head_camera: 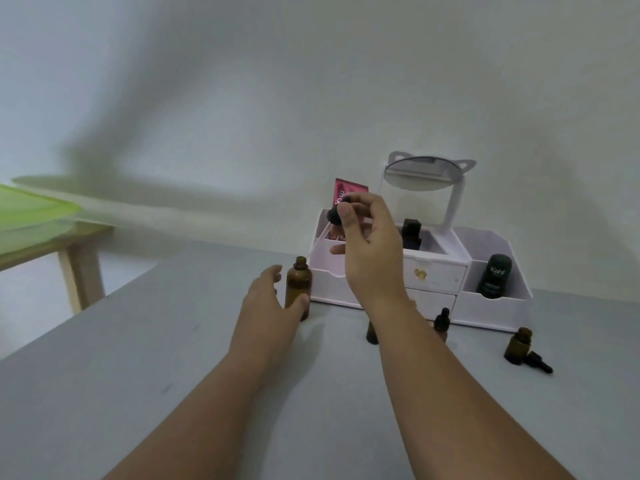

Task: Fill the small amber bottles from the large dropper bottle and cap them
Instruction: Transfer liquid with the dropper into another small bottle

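The large amber bottle (298, 285) stands uncapped on the grey table, and my left hand (268, 299) grips its lower body. My right hand (367, 237) is raised above and to the right of it, pinching the black dropper cap (337, 211) between thumb and fingers. A small amber bottle (371, 332) stands partly hidden behind my right forearm. Another small bottle (441, 322) with a black dropper cap stands just right of the arm. Farther right, an uncapped small bottle (517, 346) stands beside its loose black dropper cap (538, 362).
A white cosmetic organiser (433, 271) with drawers, a round mirror (420, 173), a red packet (348, 192) and a dark Kahf bottle (493, 275) stands at the back against the wall. A wooden side table (69, 244) with a green lid (31, 209) is at the left.
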